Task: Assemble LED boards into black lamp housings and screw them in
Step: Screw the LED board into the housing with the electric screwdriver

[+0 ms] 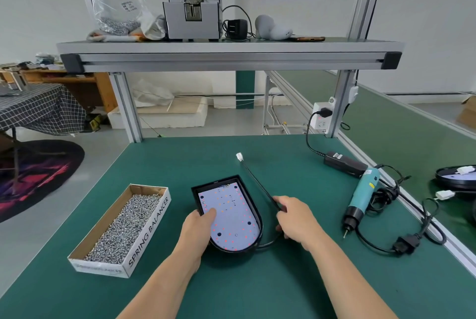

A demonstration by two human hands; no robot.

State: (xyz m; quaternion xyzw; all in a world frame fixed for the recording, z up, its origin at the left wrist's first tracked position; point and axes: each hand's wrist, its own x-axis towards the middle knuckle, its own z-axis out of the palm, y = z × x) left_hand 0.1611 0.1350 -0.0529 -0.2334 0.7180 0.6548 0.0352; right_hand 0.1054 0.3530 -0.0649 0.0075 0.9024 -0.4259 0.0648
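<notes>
Steadying the black lamp housing point(253, 206) in the lower centre of the frame, we are gripping its left wall with our left hand point(199, 226), the thumb pressing on the white LED board point(231, 215) that is sitting inside it. Our right hand point(296, 218) is holding the housing's black cable point(257, 182), fingers curled round it, just right of the rounded rim. The cable is running up to a white connector point(239, 156) lying on the green mat point(257, 287). A cardboard box of screws point(121, 231) is lying at lower left, apart from the housing. A teal electric screwdriver point(360, 195) is resting well to the right, near the table's edge. Bare mat is lying between these and along the bottom.
</notes>
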